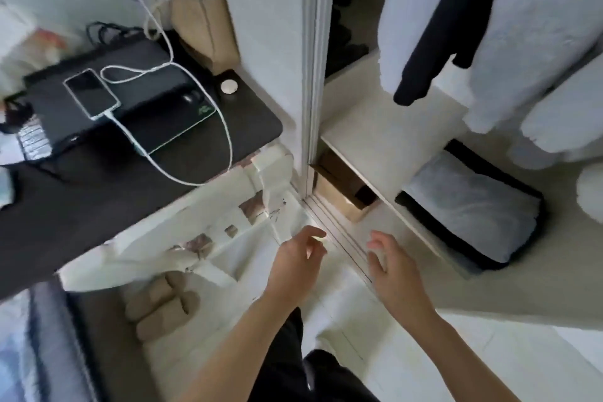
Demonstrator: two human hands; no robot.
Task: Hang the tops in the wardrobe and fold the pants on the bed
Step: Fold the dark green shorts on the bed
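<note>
The wardrobe (pixel 385 137) stands open at the right, its sliding door frame running down the middle. Inside hang white fluffy garments (pixel 535 29) with a black top (pixel 443 26) between them. My left hand (pixel 297 258) and my right hand (pixel 388 258) hover low in front of the wardrobe's floor track, fingers loosely curled, holding nothing. No pants and no bed show clearly in this view.
A dark desk (pixel 98 192) at the left carries a black device, a phone (pixel 91 93) on a white charging cable and a beige bag (pixel 202 19). Beige slippers (pixel 163 307) lie under it. A dark bag with grey folded cloth (pixel 473 206) and a cardboard box (pixel 342 189) sit low in the wardrobe.
</note>
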